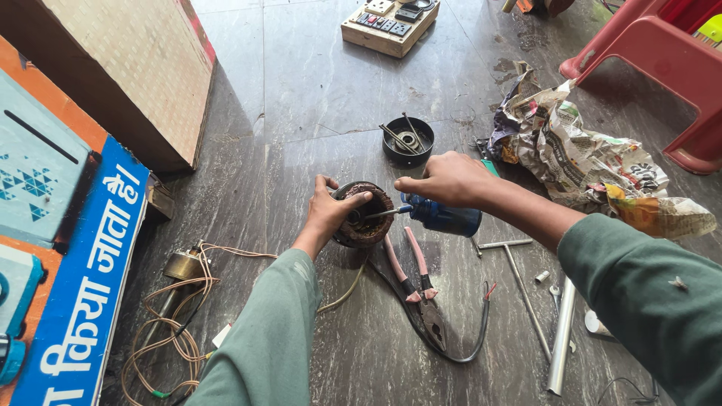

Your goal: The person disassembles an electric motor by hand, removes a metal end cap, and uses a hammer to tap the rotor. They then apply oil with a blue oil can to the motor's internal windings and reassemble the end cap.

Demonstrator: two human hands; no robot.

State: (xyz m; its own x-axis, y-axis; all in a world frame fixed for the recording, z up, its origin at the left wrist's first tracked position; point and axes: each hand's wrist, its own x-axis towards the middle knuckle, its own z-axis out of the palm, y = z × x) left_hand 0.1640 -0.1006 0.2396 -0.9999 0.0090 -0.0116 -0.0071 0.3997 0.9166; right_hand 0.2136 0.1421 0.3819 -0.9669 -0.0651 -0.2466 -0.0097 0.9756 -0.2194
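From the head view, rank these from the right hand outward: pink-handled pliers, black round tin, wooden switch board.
From the right hand:
1. Black round tin, just beyond the hand, slightly left.
2. Pink-handled pliers, on the floor below the hand, nearer the person.
3. Wooden switch board, far up at the top edge.

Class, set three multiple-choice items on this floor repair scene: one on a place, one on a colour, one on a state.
1. Where do the pliers lie?
A. in the black bowl
B. on the floor below the motor winding
C. on the red stool

2. What colour is the screwdriver handle?
A. blue
B. yellow
C. white

3. What is the left hand doing?
A. resting flat
B. gripping the motor winding
C. holding newspaper

Answers: 1 B, they lie nearer the camera than the winding; 2 A, blue shows under the right hand; 3 B, fingers wrap its rim.
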